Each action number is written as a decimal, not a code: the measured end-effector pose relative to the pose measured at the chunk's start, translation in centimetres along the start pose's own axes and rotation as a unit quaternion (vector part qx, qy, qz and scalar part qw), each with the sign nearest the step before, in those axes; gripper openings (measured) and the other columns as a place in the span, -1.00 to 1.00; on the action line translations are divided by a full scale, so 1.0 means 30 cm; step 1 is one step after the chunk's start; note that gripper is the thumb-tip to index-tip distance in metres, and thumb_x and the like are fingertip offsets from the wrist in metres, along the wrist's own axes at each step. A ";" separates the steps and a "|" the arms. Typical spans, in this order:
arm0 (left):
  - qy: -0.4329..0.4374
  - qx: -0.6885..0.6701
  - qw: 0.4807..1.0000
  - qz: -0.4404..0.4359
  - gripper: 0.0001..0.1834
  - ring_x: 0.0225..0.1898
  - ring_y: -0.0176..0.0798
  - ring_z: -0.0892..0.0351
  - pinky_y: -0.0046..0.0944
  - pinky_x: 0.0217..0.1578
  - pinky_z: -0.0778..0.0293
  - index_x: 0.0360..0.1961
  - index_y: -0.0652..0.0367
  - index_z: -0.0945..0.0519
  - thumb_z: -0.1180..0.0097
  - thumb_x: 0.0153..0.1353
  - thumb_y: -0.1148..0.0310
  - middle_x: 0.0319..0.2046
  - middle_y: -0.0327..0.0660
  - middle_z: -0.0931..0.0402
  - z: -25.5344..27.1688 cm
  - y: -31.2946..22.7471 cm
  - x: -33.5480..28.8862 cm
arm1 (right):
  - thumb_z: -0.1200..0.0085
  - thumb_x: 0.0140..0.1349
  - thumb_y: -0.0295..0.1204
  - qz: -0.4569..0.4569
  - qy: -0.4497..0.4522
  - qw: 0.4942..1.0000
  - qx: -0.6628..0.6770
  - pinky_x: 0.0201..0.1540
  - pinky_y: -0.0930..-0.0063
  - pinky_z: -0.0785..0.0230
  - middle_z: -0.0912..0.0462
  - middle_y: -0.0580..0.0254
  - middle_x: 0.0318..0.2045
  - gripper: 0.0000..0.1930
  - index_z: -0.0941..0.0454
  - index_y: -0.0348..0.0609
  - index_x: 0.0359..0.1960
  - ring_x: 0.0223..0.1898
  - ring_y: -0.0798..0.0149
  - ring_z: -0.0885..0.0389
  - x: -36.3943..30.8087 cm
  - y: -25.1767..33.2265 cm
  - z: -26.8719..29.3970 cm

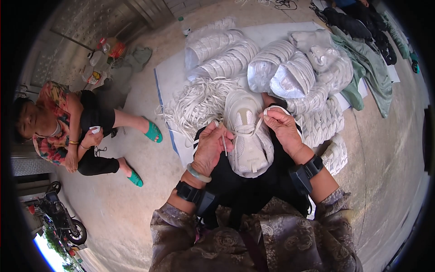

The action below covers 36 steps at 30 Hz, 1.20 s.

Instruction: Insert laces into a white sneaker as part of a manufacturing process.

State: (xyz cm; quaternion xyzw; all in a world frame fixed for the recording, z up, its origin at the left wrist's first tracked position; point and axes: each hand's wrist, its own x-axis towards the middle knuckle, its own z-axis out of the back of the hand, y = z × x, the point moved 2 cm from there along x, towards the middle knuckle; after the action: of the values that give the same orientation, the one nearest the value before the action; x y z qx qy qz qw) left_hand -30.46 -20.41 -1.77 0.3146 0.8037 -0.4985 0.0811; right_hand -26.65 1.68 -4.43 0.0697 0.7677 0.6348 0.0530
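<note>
A cream sneaker upper (250, 154) rests on my lap between my knees, toe toward me, its collar and tongue farther away. A white shoelace (246, 134) crosses the lower part of its throat, one end drawn to each side. On the left of the shoe, my left hand (212, 146) pinches one end between thumb and fingers, and a bit of lace hangs below them. To the right, my right hand (284, 130) is closed on the other end, which loops up over the fingers. Just beyond the left hand lies a tangled heap of white laces (199, 106).
Nested stacks of pale uppers (226, 56) lie on a white sheet (174, 84) ahead, with more stacked uppers (324, 122) at the right. Green cloth (371, 75) is beyond them. A seated person (77, 122) in green slippers is at left, near a motorbike (61, 217).
</note>
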 end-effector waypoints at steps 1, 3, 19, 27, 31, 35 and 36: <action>0.008 0.002 1.000 -0.016 -0.81 -0.68 -0.38 -0.44 -0.38 -0.61 -0.41 -0.39 0.15 -0.47 0.03 0.35 0.31 -0.54 -0.22 -0.52 -0.008 -0.003 -0.010 | -0.07 0.23 -0.61 0.016 -0.005 1.000 0.011 0.01 0.59 -0.39 -0.53 0.33 -0.22 -0.86 -0.61 -0.30 -0.20 -0.18 0.41 -0.55 -0.005 0.002 -0.004; 0.012 0.046 0.999 -0.016 -0.84 -0.70 -0.40 -0.38 -0.43 -0.63 -0.35 -0.34 0.16 -0.49 0.03 0.35 0.32 -0.55 -0.21 -0.52 -0.029 0.002 -0.040 | -0.09 0.22 -0.59 0.033 -0.024 0.999 0.021 -0.08 0.61 -0.42 -0.55 0.34 -0.28 -0.87 -0.62 -0.28 -0.22 -0.25 0.44 -0.54 -0.020 0.008 -0.009; -0.029 0.079 0.996 0.006 -0.84 -0.75 -0.50 -0.32 -0.52 -0.71 -0.24 -0.29 0.13 -0.48 0.04 0.36 0.29 -0.60 -0.27 -0.51 -0.008 0.029 -0.106 | -0.15 0.17 -0.63 -0.006 -0.071 0.997 -0.009 -0.27 0.67 -0.40 -0.58 0.42 -0.39 -0.94 -0.57 -0.25 -0.32 -0.38 0.58 -0.48 -0.071 0.009 -0.039; -0.040 -0.043 0.998 -0.013 -0.88 -0.59 -0.37 -0.55 -0.41 -0.55 -0.47 -0.28 0.16 -0.53 0.00 0.33 0.36 -0.45 -0.15 -0.59 0.009 0.043 -0.125 | -0.15 0.16 -0.64 0.013 -0.053 0.995 -0.086 -0.27 0.70 -0.35 -0.54 0.45 -0.41 -0.92 -0.53 -0.22 -0.37 -0.39 0.59 -0.43 -0.082 0.018 -0.049; -0.027 -0.037 0.999 -0.028 -0.91 -0.45 -0.33 -0.61 -0.36 -0.39 -0.54 -0.24 0.18 -0.55 -0.03 0.30 0.43 -0.36 -0.14 -0.61 0.005 0.043 -0.134 | -0.22 0.03 -0.61 0.105 -0.038 0.969 -0.222 -0.40 0.59 -0.35 -0.50 0.31 -0.54 -0.86 -0.49 -0.23 -0.41 -0.52 0.47 -0.44 -0.071 0.038 -0.070; -0.026 -0.017 0.999 -0.044 -0.90 -0.44 -0.37 -0.61 -0.40 -0.38 -0.53 -0.22 0.21 -0.56 -0.06 0.28 0.46 -0.35 -0.17 -0.61 0.002 0.048 -0.125 | -0.22 0.01 -0.59 0.105 -0.017 0.941 -0.321 -0.45 0.51 -0.33 -0.44 0.27 -0.60 -0.81 -0.40 -0.19 -0.44 -0.58 0.36 -0.41 -0.049 0.055 -0.073; -0.034 -0.007 0.998 -0.052 -0.89 -0.46 -0.39 -0.59 -0.42 -0.41 -0.52 -0.21 0.22 -0.56 -0.06 0.27 0.46 -0.37 -0.19 -0.60 0.000 0.051 -0.117 | -0.21 0.02 -0.59 0.070 -0.026 0.950 -0.305 -0.45 0.49 -0.33 -0.44 0.27 -0.61 -0.81 -0.39 -0.18 -0.45 -0.59 0.33 -0.42 -0.053 0.056 -0.072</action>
State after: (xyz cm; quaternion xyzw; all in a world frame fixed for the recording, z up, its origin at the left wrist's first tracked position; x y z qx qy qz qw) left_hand -26.79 -21.45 -1.36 0.2543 0.8191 -0.5073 0.0845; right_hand -25.38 -0.40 -2.39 0.1204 0.5293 0.8385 0.0474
